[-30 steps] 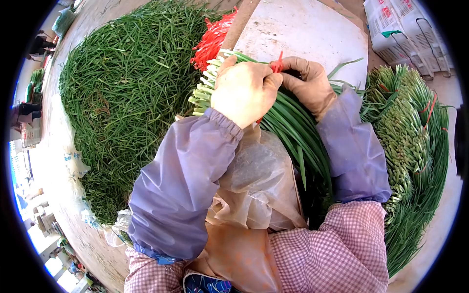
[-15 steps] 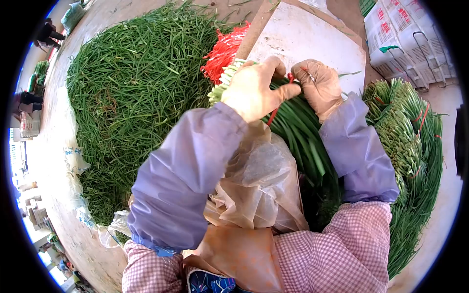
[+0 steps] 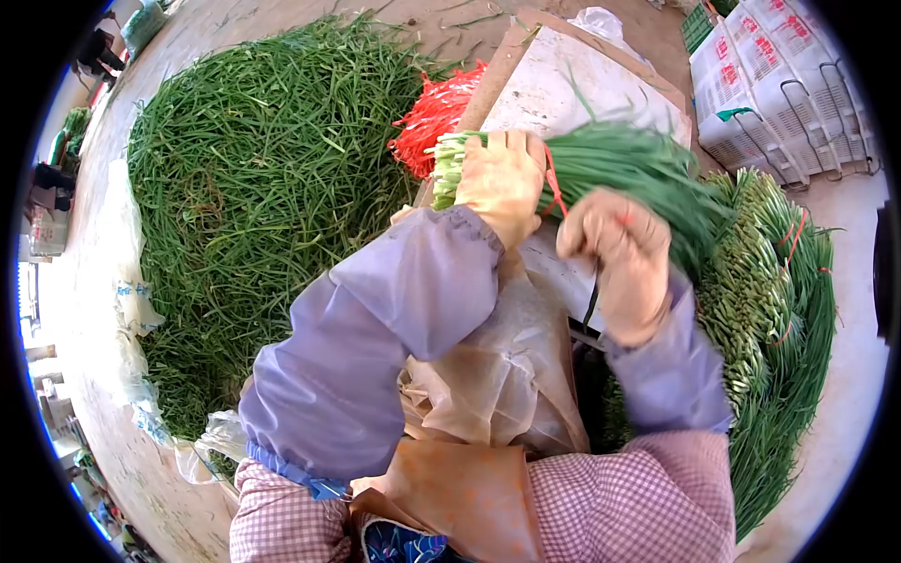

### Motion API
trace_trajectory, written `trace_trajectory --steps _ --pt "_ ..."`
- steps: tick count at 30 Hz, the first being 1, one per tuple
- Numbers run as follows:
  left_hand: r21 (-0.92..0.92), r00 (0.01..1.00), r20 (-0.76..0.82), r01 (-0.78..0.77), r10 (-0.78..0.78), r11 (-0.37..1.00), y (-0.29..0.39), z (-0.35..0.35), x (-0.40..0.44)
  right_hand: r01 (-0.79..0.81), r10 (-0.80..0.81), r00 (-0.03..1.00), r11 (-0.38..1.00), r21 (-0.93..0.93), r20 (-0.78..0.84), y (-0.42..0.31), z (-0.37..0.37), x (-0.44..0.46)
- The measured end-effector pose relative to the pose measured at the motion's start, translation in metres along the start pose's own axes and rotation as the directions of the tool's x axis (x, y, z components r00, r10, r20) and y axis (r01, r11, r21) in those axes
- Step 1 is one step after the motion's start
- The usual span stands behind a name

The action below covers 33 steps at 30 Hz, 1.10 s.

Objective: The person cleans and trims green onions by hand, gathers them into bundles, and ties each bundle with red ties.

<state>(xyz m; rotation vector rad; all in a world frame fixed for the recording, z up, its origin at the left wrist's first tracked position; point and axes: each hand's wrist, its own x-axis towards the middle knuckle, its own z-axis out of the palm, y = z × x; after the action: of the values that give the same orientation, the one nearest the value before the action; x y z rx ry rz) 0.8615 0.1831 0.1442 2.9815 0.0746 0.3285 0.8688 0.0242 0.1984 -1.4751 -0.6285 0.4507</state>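
My left hand [image 3: 502, 183], in a tan glove, is wrapped over the pale stem end of a bundle of garlic chives [image 3: 619, 169]. The bundle lies across a white board [image 3: 544, 89], its green leaves pointing right and blurred by motion. A red tie [image 3: 554, 183] goes round the bundle just right of my left hand. My right hand [image 3: 619, 249], also gloved, is closed just below the leaves. A bit of red shows at its fingers, and the tie runs down toward it.
A big heap of loose chives [image 3: 272, 197] lies on the left. Red ties [image 3: 436, 117] are piled beside the board. Tied chive bundles [image 3: 760, 300] are stacked at my right. White crates [image 3: 779, 89] stand at the back right. A plastic sheet [image 3: 507, 375] covers my lap.
The bundle has swung from hanging down toward me to lying across the board, leaves to the right. My left hand has turned over its stems; my right hand has moved down.
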Motion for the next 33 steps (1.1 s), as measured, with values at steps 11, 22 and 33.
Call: trace_trajectory --steps 11,22,33 --pt "-0.154 0.984 0.175 -0.004 0.031 0.988 -0.009 -0.026 0.008 -0.698 0.743 0.667 0.593 0.402 0.061 0.070 -0.019 -0.016" --pt "-0.480 0.828 0.534 0.132 0.169 0.867 -0.022 -0.031 0.052 -0.453 0.423 0.887 0.873 -0.180 -0.184 0.144 -0.034 0.011" --pt "-0.628 0.717 -0.690 -0.523 -0.102 0.577 -0.011 -0.077 0.006 -0.105 0.009 0.989 0.735 -0.670 -0.145 0.123 -0.040 0.041"
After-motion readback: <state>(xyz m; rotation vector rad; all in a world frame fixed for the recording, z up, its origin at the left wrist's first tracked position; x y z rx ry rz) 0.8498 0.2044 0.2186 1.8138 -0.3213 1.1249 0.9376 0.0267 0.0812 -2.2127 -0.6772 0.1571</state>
